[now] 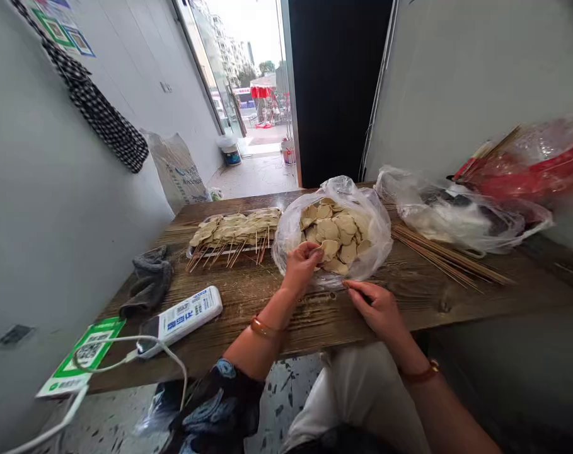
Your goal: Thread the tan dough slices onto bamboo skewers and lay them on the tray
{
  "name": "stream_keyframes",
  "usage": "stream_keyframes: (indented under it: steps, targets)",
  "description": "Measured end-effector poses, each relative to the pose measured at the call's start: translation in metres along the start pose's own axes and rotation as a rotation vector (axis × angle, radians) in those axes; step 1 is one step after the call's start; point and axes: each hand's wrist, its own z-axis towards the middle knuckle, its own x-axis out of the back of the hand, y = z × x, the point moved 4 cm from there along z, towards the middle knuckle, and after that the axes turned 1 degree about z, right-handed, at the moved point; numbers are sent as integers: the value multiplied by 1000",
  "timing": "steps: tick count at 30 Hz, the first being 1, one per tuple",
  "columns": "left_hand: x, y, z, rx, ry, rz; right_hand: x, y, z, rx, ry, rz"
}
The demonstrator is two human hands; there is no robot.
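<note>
My left hand [301, 265] reaches over the near left rim of a clear plastic bag [286, 221] and pinches a thin beige slice [329, 248]. Many similar flat, roundish slices [345, 227] fill the open bag. Just in front of the bag's near edge, my right hand [376, 312] is closed, thumb and index finger pressed together. Whatever sits between those fingertips is too small to make out. Left of the bag, a tray [229, 250] bears rows of skewered slices [239, 227], their wooden sticks pointing towards me.
Loose wooden skewers [444, 255] lie right of the bag, beside another clear bag [461, 217] and red plastic packaging [536, 167]. On the left are a dark cloth [149, 280], a white device [186, 320] with a cable, and a green QR card [85, 353]. The wooden table's [309, 328] front edge borders my lap.
</note>
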Motion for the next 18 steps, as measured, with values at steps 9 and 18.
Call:
stream_keyframes:
  steps: [9, 18]
  targets:
    - [-11, 0, -3, -6, -61, 25, -1, 1, 1, -35, 55, 61]
    - [-27, 4, -14, 162, -204, -147, 5, 2, 1, -182, 81, 182]
